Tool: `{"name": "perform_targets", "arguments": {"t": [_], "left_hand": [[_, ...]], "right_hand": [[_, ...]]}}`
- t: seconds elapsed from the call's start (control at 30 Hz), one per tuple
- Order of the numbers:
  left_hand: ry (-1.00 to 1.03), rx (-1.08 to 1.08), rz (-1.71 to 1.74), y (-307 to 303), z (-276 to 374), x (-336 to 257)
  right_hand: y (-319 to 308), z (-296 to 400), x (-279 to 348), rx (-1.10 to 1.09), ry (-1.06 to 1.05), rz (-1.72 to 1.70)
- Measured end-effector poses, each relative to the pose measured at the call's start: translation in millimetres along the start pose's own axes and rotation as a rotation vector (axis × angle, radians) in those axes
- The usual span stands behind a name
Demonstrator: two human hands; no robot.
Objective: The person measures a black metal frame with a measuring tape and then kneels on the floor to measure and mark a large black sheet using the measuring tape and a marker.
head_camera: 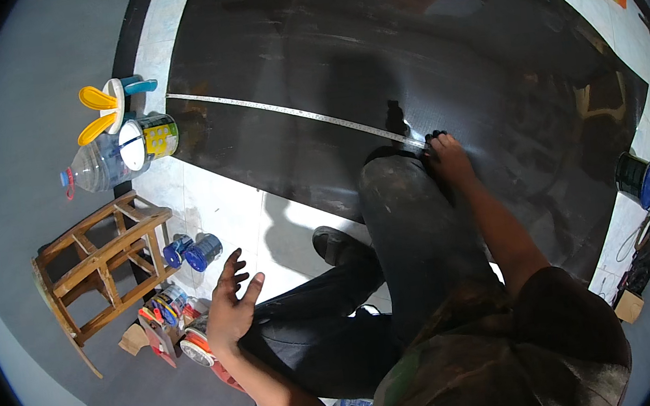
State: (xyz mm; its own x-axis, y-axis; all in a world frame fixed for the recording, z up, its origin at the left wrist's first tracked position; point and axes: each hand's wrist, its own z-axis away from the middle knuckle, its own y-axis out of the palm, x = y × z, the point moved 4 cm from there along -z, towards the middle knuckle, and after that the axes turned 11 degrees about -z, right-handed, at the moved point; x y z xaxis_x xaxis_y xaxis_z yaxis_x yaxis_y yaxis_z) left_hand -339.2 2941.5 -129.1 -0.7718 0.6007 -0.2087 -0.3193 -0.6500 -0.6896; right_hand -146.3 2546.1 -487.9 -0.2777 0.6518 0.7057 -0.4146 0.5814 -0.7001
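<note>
A white tape measure blade [291, 111] runs across a large dark sheet [499, 54] on the floor, from the sheet's left edge to my right hand [450, 159]. My fingers are closed around its dark case, which they mostly cover, beside my knee. My left hand [231, 314] is raised above my other leg, fingers spread, with nothing in it. The sheet has a somewhat glossy surface with scuffs and brownish stains. My shadow falls over its middle.
Left, along the wall, are a chair with yellow ear shapes [98, 106], a paint can [160, 137], a clear plastic bottle [100, 167], a wooden stool [100, 265] and two blue-lidded cans [203, 252]. A dark can [636, 180] and cables [648, 228] lie right.
</note>
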Motion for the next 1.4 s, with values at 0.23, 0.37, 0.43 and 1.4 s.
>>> {"name": "perform_targets", "arguments": {"t": [0.23, 0.37, 0.43, 1.4], "left_hand": [[0.14, 0.063, 0.064, 11, 30, -33], [0.121, -0.022, -0.044, 18, 49, -25], [0.112, -0.002, 0.025, 21, 56, -31], [0.098, 0.022, 0.031, 26, 49, -35]], "right_hand": [[12, 20, -13, -0.076, -0.117, 0.09], [10, 29, -11, 0.022, 0.017, 0.106], [8, 34, -12, 0.036, 0.023, 0.115], [-17, 91, -34, -0.07, 0.088, 0.144]]}}
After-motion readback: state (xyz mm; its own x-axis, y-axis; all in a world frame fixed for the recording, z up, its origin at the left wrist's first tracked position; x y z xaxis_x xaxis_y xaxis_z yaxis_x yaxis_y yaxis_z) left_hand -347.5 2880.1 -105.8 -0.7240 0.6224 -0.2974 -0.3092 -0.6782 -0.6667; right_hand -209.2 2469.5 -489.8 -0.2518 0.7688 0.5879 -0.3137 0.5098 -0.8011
